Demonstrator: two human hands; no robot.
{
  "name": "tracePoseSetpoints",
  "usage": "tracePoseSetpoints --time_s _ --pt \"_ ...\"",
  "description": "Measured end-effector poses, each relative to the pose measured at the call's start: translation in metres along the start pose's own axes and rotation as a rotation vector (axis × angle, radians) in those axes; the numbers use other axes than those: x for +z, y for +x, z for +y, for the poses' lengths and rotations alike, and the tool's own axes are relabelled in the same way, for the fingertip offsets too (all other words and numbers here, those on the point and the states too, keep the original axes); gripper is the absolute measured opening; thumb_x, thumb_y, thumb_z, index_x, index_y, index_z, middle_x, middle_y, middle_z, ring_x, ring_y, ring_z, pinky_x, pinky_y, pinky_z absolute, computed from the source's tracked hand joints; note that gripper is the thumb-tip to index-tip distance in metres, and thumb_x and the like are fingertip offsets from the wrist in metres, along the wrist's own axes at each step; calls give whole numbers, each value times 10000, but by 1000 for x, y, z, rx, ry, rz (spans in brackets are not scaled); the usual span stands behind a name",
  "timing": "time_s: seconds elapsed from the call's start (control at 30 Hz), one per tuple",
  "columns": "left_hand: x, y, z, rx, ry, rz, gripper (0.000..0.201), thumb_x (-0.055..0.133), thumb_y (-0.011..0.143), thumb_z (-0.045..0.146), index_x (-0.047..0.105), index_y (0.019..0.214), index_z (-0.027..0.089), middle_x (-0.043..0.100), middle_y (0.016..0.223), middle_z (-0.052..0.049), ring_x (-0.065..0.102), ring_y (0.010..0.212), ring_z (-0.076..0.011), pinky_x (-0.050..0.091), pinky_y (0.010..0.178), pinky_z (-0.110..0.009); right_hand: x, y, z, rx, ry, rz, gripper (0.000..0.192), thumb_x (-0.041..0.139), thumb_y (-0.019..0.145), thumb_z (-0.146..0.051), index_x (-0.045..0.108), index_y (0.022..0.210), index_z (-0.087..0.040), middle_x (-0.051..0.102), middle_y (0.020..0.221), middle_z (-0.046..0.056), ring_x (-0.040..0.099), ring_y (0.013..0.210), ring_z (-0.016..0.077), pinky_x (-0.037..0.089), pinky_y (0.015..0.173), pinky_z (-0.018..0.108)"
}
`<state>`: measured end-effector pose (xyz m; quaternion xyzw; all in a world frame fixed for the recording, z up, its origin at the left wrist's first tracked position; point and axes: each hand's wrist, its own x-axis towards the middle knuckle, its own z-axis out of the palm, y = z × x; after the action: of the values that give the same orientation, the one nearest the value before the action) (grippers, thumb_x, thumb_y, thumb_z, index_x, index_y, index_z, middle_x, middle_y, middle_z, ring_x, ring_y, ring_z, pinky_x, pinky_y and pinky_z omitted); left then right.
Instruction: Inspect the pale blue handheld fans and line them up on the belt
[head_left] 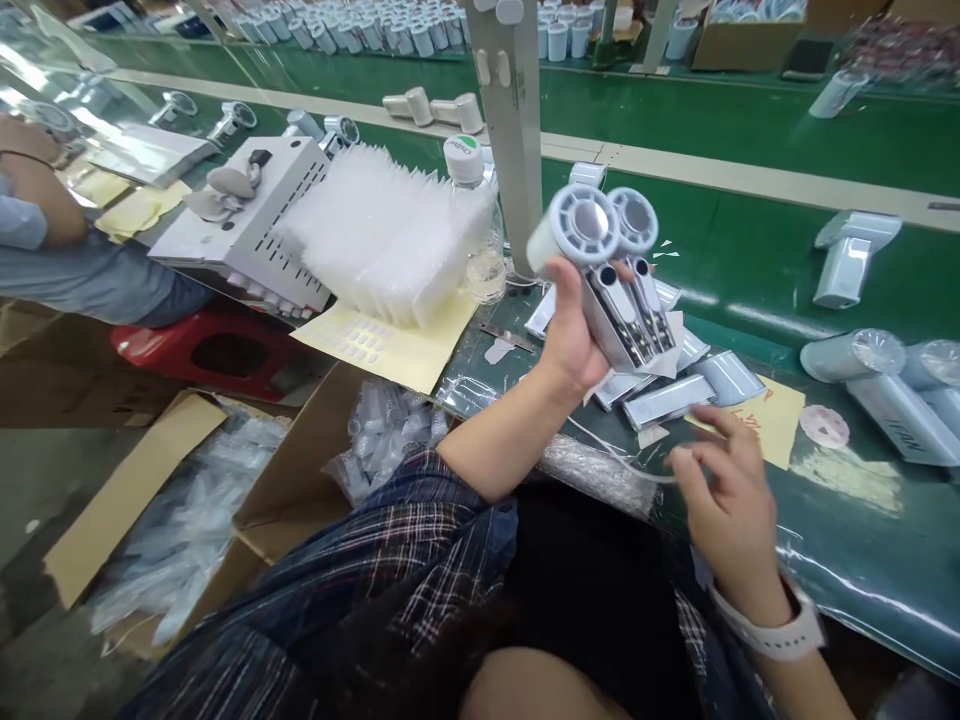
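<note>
The left hand (571, 335) is gripping upward with its forearm raised; the right hand (726, 495), wearing a white wristband, is hovering low with fingers loosely curled.

Bright overhead light glares off the green belt (750, 120). The right hand (724, 495) blurs; the edges bend, wide-angle.
</note>
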<state>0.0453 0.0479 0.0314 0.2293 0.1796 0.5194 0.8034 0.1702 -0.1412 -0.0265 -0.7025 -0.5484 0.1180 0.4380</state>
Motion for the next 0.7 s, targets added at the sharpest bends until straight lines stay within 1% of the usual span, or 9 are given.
tracePoseSetpoints --time_s 0.07,0.13,0.17,0.23,0.3,0.4,0.5,0.6,0.7 --pt "-4 -6 15 43 52 -65 976 25 1069 858 663 764 185 764 1003 -107 739 1337 -292 636 1124 -483 -8 14 4 -49 -250 130 318 676 1012 -441 772 1148 -171 584 1528 239 555 1461 489 437 1208 765" --pt "-14 -14 25 -43 96 -172 1003 85 1021 941 674 752 175 779 1042 -129 740 1330 -321 652 1099 -503 -3 38 5 -166 -348 213 428 696 1010 -389 726 1372 -164 599 1531 243 569 1460 469 459 1218 730" --pt "-21 -19 29 -110 111 -206 995 169 981 998 669 747 171 785 1068 -141 737 1329 -341 660 1084 -514 5 51 4 -244 -348 184 404 682 1026 -355 726 1387 -180 643 1492 220 617 1406 431 498 1200 682" --pt "-40 -27 32 -241 134 -216 971 346 883 1079 653 749 168 792 1084 -158 745 1299 -364 676 1049 -518 25 77 4 -375 -353 56 265 631 1055 -298 781 1249 -195 728 1373 186 684 1268 389 554 1123 639" --pt "-60 -34 34 -322 162 -192 966 449 802 1113 641 751 168 798 1051 -170 773 1221 -365 693 985 -495 43 96 1 -426 -395 -25 220 601 1064 -258 807 1035 -184 770 1298 191 694 1215 411 555 1075 679" --pt "-84 -42 35 -363 203 -188 975 525 713 1137 634 735 169 799 958 -169 800 1118 -352 700 864 -423 46 105 -11 -455 -355 120 208 657 1055 -231 818 931 -186 801 1261 180 712 1221 436 530 1084 733" --pt "-92 -50 34 -388 210 -252 980 614 604 1140 633 713 167 774 849 -144 807 1046 -339 690 809 -382 28 101 -35 -453 -103 281 99 762 1013 -235 860 1025 -229 799 1278 140 740 1227 409 565 1105 691" --pt "-87 -57 29 -488 197 -317 1008 689 476 1137 650 708 157 759 789 -130 790 834 -288 681 709 -367 17 96 -55 -388 98 72 265 740 1040 -347 821 1289 -305 730 1455 118 691 1367 404 581 1143 671" --pt "-80 -63 24 -573 203 -396 1022 693 448 1141 670 690 149 750 740 -124 715 649 -211 619 570 -307 17 93 -55 -225 303 -220 585 688 1048 -577 622 1591 -371 709 1528 114 718 1349 397 645 1062 636"
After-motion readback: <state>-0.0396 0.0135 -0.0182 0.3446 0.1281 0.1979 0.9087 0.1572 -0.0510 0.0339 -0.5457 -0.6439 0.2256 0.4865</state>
